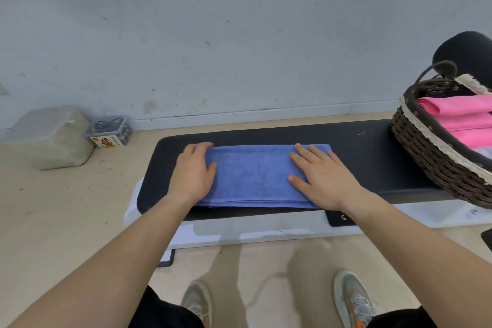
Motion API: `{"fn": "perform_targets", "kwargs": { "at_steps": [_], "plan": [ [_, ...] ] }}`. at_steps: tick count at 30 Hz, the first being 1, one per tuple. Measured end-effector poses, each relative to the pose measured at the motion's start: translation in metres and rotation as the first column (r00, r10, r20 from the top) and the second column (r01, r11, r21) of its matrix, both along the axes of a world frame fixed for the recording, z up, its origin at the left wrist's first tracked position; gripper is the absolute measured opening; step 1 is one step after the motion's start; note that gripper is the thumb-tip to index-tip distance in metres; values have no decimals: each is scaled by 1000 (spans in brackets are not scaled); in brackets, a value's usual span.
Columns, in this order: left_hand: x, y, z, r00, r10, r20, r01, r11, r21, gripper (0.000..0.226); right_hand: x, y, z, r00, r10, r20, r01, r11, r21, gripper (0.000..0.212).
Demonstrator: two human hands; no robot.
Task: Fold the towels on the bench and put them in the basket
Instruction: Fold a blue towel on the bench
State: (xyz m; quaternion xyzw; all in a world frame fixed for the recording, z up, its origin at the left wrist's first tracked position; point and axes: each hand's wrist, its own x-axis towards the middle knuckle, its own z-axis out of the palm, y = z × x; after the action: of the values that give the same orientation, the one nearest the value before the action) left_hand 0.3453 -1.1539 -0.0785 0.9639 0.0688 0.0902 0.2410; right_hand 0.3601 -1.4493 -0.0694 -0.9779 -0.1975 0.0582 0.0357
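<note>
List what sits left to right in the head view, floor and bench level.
Grey bin → small clear box → left hand → blue towel → right hand → basket with pink towels, all from the left hand on lying along the bench.

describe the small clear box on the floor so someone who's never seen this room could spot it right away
Start at the long black bench and look past its left end to the floor along the pale wall. Two containers sit there side by side. The small clear box is the right-hand one, with dark contents and an orange and yellow label, unlike the larger frosted bin beside it.
</note>
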Motion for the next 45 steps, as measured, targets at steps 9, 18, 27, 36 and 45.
{"fn": "perform_targets", "kwargs": {
  "at_steps": [9,18,27,36,45],
  "plan": [
    [7,-1,14,932,200,-301,-174,978,112,40,0,27,11,979,203,-32,-198,975,105,56],
    [11,7,35,981,93,-172,-165,863,-477,29,8,35,8,980,192,-60,-174,960,219,53],
    [19,-31,74,995,42,85,45,573,-818,24,13,63,7,978,207,-5,-198,943,268,50],
    [33,-123,55,984,-151,94,177,811,-557,21,15,-44,14,997,-71,3,64,917,395,38],
    [33,-181,33,957,-290,3,275,904,-329,20,1,-66,-8,996,-88,-14,88,949,304,60]
  ]
}}
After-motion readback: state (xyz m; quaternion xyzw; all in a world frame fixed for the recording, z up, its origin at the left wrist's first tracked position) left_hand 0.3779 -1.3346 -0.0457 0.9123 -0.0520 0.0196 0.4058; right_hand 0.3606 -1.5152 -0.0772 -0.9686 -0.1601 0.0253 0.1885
